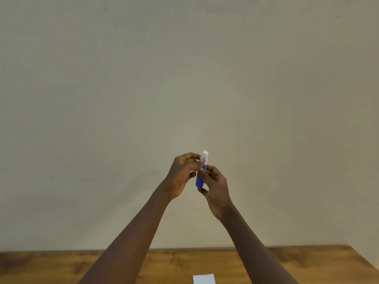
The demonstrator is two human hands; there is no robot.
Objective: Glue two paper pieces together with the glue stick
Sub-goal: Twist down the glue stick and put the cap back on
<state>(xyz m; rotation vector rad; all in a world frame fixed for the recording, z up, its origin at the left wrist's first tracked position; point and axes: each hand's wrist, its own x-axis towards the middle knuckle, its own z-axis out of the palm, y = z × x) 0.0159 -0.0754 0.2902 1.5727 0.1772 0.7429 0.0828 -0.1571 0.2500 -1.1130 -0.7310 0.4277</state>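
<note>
White paper, unreadable blue glue stick

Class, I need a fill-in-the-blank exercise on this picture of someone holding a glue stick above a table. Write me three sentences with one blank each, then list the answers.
1. The blue plastic glue stick is held upright in the ____ hand.
2. The left hand holds the small ____ cap.
3. A white paper piece lies on the brown ____ table, below both hands.

Missing words: right; yellow; wooden
</note>
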